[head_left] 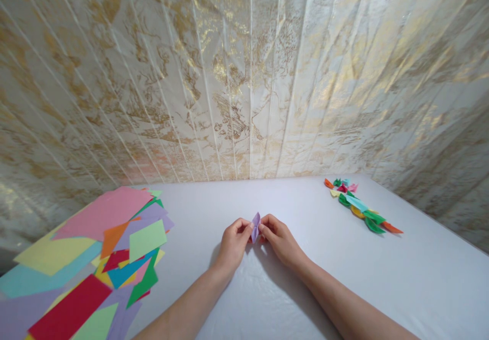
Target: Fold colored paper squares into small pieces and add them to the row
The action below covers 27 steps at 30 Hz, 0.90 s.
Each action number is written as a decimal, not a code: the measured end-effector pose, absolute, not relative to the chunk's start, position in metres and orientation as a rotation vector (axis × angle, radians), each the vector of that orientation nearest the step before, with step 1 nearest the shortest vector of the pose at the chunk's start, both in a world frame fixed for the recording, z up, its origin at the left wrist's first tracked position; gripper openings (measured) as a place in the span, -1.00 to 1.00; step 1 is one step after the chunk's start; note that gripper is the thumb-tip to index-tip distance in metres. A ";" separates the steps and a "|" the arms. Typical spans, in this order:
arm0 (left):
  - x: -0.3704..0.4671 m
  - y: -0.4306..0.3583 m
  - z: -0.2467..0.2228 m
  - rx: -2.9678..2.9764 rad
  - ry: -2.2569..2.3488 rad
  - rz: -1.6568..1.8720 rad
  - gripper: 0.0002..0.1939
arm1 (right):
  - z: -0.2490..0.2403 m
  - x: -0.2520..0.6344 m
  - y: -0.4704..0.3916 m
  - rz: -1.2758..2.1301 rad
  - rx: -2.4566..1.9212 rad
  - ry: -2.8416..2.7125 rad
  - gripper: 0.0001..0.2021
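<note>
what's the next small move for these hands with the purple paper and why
I'd probably press along the folds with the right hand while the left hand steadies the purple paper: both hands pinch it, one on each side, and it is folded into a narrow, pointed shape. Its creases are too small to judge.

From my remote seat, the head view shows me the left hand point(233, 241) and right hand point(280, 238) pinching a small folded purple paper point(255, 226) between them, its tip pointing away, above a white table point(237, 309). Loose coloured sheets point(103, 210) overlap on my left; small folded paper pieces point(373, 217) lie clustered far right. Behind, I see gold-patterned cloth point(233, 75) in long creases
</note>
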<state>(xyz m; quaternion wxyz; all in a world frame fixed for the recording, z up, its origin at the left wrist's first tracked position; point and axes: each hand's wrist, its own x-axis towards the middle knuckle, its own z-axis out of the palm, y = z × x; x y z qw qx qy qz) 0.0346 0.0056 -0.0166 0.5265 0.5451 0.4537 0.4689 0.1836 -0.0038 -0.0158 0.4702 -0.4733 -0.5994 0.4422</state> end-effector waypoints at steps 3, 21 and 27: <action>0.035 0.005 -0.015 1.294 1.085 1.124 -0.71 | -0.013 0.184 -0.004 1.084 -1.160 -1.459 -0.76; 0.037 0.004 -0.017 1.355 1.082 1.101 -0.70 | -0.020 0.178 -0.004 1.080 -1.159 -1.359 -0.75; 0.038 -0.001 -0.012 1.394 1.057 1.058 -0.71 | -0.022 0.178 -0.006 1.048 -1.181 -1.353 -0.71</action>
